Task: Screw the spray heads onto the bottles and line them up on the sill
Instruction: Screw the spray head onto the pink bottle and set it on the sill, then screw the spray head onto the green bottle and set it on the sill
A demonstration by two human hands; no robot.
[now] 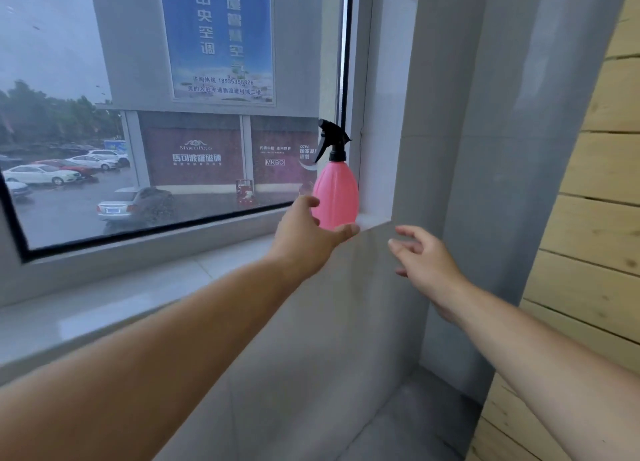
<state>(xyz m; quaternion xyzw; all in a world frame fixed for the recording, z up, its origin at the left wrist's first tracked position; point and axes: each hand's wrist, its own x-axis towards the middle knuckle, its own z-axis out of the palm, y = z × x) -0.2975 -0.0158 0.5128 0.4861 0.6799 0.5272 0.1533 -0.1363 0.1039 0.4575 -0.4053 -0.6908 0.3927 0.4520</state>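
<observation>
Head view: pink bottle (335, 197) upright between left hand's (304, 238) spread fingers (306, 202), perhaps touching; right hand (426, 263) loosely open.

Through the window (173, 114) I can read a blue banner (221, 37) on the building opposite: large Chinese characters including 中央空调, and near its foot the number 18985358826. Below the banner, a dark red shopfront sign (195, 154) says MARCO POLO above 马可波罗磁砖. Right of that sign, another panel (282, 155) shows MKBO in a box and CCTV. My pink bottle (336, 197) carries no lettering.
</observation>
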